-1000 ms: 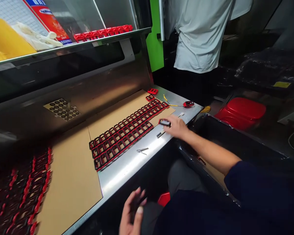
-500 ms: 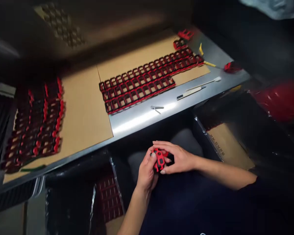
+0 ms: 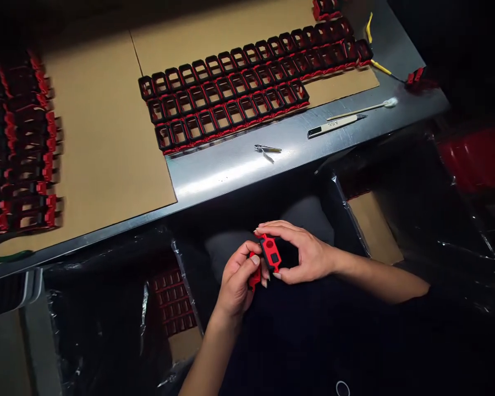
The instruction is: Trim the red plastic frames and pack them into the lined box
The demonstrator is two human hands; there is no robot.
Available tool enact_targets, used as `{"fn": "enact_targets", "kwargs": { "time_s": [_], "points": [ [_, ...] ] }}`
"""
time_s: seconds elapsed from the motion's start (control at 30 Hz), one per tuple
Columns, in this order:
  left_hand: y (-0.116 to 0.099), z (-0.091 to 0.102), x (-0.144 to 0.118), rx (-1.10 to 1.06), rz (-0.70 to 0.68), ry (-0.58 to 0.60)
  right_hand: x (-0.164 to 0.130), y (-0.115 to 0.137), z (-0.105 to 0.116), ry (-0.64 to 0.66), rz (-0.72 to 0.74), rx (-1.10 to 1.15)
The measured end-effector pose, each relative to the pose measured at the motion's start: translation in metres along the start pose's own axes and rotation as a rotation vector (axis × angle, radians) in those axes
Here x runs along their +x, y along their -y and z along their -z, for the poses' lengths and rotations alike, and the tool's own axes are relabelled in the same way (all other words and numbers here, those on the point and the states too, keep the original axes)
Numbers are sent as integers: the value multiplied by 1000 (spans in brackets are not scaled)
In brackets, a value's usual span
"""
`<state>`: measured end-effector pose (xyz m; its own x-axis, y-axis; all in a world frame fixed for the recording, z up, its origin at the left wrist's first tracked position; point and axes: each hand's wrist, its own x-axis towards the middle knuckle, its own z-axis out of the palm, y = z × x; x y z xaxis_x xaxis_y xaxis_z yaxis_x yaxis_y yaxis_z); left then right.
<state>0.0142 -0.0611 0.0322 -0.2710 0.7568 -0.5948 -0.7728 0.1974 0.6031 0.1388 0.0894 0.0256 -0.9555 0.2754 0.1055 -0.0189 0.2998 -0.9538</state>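
Left hand (image 3: pixel 234 281): red part (image 3: pixel 254 280) | right hand (image 3: pixel 314 257): red-black part (image 3: pixel 272 252) (joined? unclear)

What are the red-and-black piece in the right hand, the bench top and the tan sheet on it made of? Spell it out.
Held piece: probably smooth plastic, given its even red colour and crisp openings; hard or rubbery stays open.
Bench top: metal, likely steel, with a satin sheen and bright glare.
Tan sheet: apparently cardboard, matte brown with straight edges.

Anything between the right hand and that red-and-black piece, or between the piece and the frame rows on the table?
Nothing visible separates the right hand from the red-and-black piece, which it holds. Between the piece and the frame rows, a nail clipper lies on the metal table.
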Motion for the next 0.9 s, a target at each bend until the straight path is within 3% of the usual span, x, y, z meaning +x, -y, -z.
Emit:
{"fn": "enact_targets", "kwargs": {
  "time_s": [0.57, 0.9],
  "points": [
    [5, -4, 0, 31, -9, -44, -5, -2, -5, 28, -30, 56],
    [11, -10, 8, -16, -16, -220, -8, -4, -3, 65, -114, 39]
  ]
}}
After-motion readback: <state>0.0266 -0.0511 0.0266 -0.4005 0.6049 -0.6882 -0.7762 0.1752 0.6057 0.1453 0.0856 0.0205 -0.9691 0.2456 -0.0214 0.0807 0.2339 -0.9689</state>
